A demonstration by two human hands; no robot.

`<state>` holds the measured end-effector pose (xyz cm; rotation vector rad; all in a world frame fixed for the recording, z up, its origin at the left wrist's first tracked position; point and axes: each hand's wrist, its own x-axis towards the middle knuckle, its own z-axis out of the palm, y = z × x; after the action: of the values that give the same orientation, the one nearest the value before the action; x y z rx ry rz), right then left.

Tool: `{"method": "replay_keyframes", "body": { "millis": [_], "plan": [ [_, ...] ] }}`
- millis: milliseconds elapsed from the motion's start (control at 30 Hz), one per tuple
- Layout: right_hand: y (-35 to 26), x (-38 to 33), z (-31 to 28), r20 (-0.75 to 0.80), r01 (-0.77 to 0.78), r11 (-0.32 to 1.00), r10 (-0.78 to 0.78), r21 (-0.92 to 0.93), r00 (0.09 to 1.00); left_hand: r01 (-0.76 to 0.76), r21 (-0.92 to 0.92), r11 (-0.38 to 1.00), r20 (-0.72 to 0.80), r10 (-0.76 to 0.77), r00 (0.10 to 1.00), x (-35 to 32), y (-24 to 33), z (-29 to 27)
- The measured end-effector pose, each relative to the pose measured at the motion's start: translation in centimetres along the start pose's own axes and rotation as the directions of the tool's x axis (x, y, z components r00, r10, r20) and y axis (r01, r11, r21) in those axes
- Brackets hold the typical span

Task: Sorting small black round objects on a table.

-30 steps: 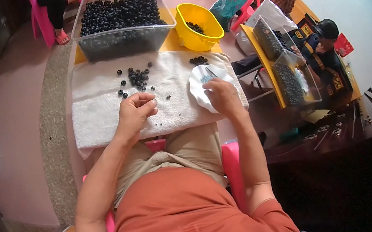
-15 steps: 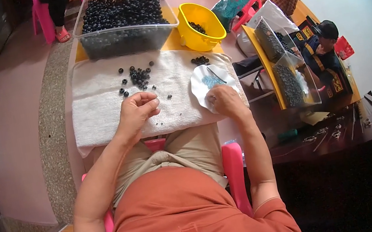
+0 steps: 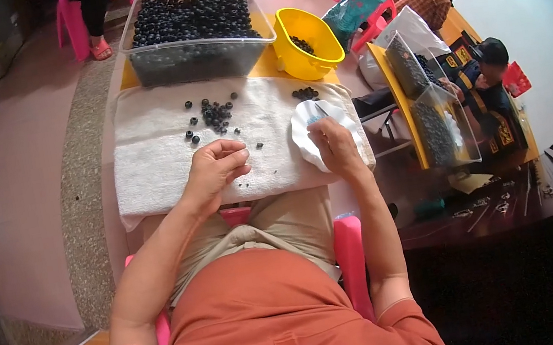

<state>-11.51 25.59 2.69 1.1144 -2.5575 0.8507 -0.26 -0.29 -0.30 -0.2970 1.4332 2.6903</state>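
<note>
My left hand (image 3: pixel 217 174) hovers over a white towel (image 3: pixel 148 150), thumb and fingertips pinched together; anything between them is too small to make out. Beyond it lies a loose cluster of round black beads (image 3: pixel 216 115), some showing holes. At the right, my right hand (image 3: pixel 338 149) reaches over a wavy-edged white dish (image 3: pixel 305 140) with fingertips closed together. Small pale blue bits (image 3: pixel 314 120) and part of a thin dark stick-like tool show by the fingertips. Whether they grip the tool or a bit is hidden. Another small group of black beads (image 3: pixel 305 94) sits just beyond the dish.
A clear plastic bin (image 3: pixel 199 57) full of black beads stands at the towel's far edge. Beside it is a yellow tub (image 3: pixel 309 68) with some beads inside. Farther right, a person sits by clear bins (image 3: pixel 435 124) of dark beads. Pink chair arms flank me.
My right hand has shifted forward over the dish, its fingertips now over the blue bits. My left hand keeps its pinch in about the same place. The whole view has shifted slightly.
</note>
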Motion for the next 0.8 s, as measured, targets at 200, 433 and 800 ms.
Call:
{"method": "replay_keyframes", "body": {
  "millis": [200, 433, 800],
  "plan": [
    [-2.7, 0.5, 2.6, -0.056, 0.100, 0.956, -0.088, 0.276, 0.995, 0.048, -0.061, 0.997, 0.002, -0.048, 0.999, -0.2, 0.1, 0.3],
    [-6.1, 0.4, 5.7, 0.227, -0.319, 0.400, 0.261, 0.859, 0.938, 0.074, -0.112, 0.991, 0.071, -0.067, 0.995, -0.3, -0.1, 0.3],
    [-6.4, 0.1, 6.6, 0.312, -0.363, 0.196, 0.250, 0.911, 0.917, 0.144, -0.175, 0.974, 0.157, -0.117, 0.981, -0.5, 0.1, 0.5]
  ]
}}
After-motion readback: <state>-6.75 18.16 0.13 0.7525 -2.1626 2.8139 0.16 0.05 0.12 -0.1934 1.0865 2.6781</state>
